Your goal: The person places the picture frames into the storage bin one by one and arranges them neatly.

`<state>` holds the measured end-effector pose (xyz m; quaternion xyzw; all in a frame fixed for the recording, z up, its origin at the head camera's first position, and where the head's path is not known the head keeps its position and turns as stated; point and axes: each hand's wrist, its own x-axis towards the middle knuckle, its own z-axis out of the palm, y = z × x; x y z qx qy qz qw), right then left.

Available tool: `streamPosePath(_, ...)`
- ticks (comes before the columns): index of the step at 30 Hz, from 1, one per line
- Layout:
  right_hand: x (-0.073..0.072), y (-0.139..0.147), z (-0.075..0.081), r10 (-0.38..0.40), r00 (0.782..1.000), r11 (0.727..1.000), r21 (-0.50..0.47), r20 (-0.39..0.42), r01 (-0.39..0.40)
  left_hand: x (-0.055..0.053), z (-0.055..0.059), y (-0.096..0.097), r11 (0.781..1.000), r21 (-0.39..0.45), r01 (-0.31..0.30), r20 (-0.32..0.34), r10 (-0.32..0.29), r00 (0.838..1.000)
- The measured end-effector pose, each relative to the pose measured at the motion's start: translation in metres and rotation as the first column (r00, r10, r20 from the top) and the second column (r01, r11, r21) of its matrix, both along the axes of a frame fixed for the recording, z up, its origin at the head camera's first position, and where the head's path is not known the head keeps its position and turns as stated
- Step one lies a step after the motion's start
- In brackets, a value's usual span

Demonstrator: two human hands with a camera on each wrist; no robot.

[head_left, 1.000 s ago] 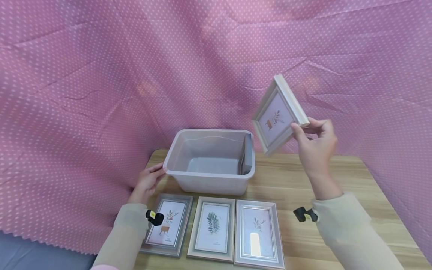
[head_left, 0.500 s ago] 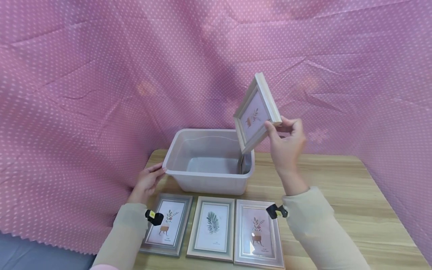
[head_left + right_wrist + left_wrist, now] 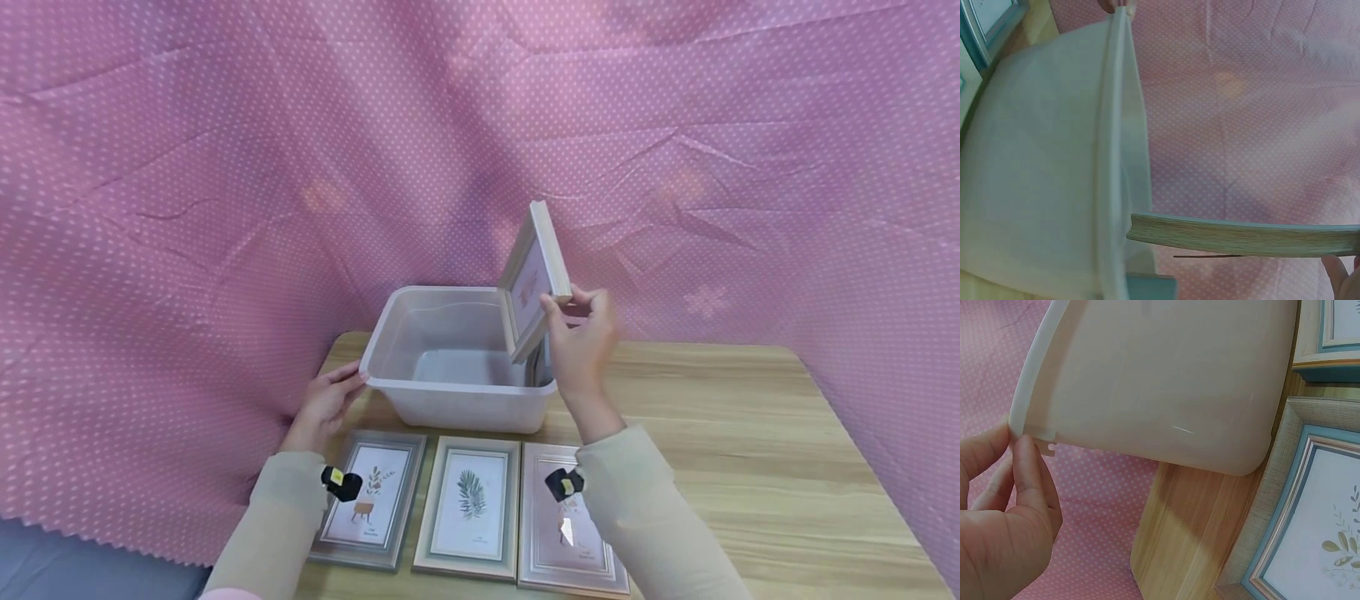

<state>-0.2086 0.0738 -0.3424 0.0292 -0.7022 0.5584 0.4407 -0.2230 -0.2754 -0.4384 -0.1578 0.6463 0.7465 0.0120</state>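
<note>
My right hand (image 3: 583, 337) pinches a pale wood picture frame (image 3: 553, 250) by its near corner, thumb on the front side. The frame is tilted over the right end of a light grey plastic bin (image 3: 465, 408), its lower corner inside the rim. In the right wrist view the same picture frame (image 3: 1241, 235) shows edge-on beside the bin wall. At the bin's left rim, my left hand (image 3: 327, 400) pinches the edge between thumb and fingers; the left wrist view shows this hand (image 3: 1013, 506) at the rim corner. Another frame (image 3: 536, 367) stands inside the bin's right end, mostly hidden.
Three picture frames lie in a row before the bin: a grey one (image 3: 371, 500) with a potted plant, a pale one (image 3: 468, 507) with a green leaf, and a silvery one (image 3: 558, 550) partly behind my right forearm. A wooden table (image 3: 720, 433) carries everything; pink dotted cloth (image 3: 675, 167) hangs behind.
My right hand has moved left and lower with the picture frame, from beside the bin to over its right end. My left hand stays at the rim.
</note>
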Motion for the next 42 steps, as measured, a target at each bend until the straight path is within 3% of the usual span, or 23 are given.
streamPosePath(13, -0.006, -0.027, -0.047, -0.023, 0.996, 0.999, 0.035, 0.086, 0.020, 0.001, 0.002, -0.001, 1.000, 0.023, -0.010, 0.012, 0.010, 1.000)
streamPosePath(17, -0.006, -0.031, -0.057, -0.017, 0.994, 0.999, 0.034, 0.107, 0.013, 0.001, 0.003, -0.002, 1.000, 0.026, -0.007, 0.006, 0.007, 1.000)
streamPosePath(23, -0.007, -0.033, -0.072, -0.066, 0.987, 0.996, 0.075, 0.148, 0.056, 0.001, 0.003, -0.001, 0.999, 0.039, -0.004, -0.001, 0.004, 1.000)
streamPosePath(30, -0.007, -0.034, -0.084, -0.125, 0.980, 0.987, 0.123, 0.158, 0.106, -0.002, 0.003, 0.000, 1.000, -0.006, 0.002, 0.034, -0.002, 0.999)
streamPosePath(42, 0.000, -0.036, -0.093, -0.181, 0.951, 0.973, 0.190, 0.252, 0.135, -0.002, 0.001, 0.000, 1.000, 0.017, -0.009, 0.005, 0.009, 1.000)
